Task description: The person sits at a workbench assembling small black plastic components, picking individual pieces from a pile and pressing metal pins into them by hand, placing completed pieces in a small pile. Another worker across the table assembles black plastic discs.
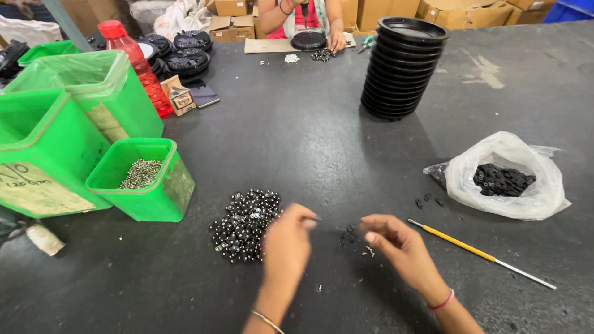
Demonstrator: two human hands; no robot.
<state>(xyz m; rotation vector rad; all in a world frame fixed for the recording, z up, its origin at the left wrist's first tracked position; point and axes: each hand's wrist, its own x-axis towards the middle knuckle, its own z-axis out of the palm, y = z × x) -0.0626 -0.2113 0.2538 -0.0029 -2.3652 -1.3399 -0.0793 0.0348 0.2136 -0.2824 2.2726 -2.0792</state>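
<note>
My left hand (288, 244) pinches a small thin metal piece at its fingertips, just right of a pile of small black-and-silver parts (246, 224). My right hand (396, 242) hovers with its fingers curled, close to a few loose black parts (349, 233) on the dark table (297, 136). Whether anything is in the right hand is not visible. A yellow-handled thin tool (461, 247) lies on the table just right of my right hand.
A small green bin of silver screws (143, 178) stands left, beside larger green bins (52, 142) and a red bottle (137, 65). A clear bag of black parts (504, 179) lies right. Stacked black round trays (403, 67) stand behind. Another person (303, 21) works at the far edge.
</note>
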